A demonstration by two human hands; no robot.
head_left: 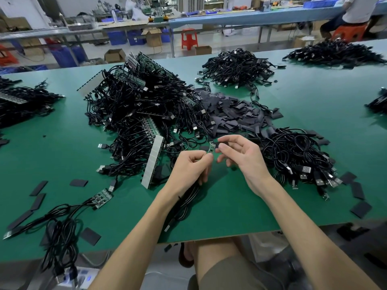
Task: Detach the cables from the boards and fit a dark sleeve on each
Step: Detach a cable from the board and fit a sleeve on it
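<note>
My left hand [191, 166] pinches a black cable [185, 203] whose end carries a small green board [211, 147], held upright above the green table [219, 216]. The cable hangs down from my fist and loops over the table near the front edge. My right hand [240, 153] holds a dark sleeve [217, 145] between thumb and forefinger, right against the top of the small board. A heap of loose dark sleeves [234, 111] lies behind my hands. A large tangle of cables on board panels [142, 109] fills the middle left.
A pile of cables with USB plugs [297, 158] lies to the right of my hands. A small board panel with cables [101, 198] sits at front left. Stray sleeves [361, 209] dot the table. More cable heaps [234, 66] lie at the back. A person sits far back right.
</note>
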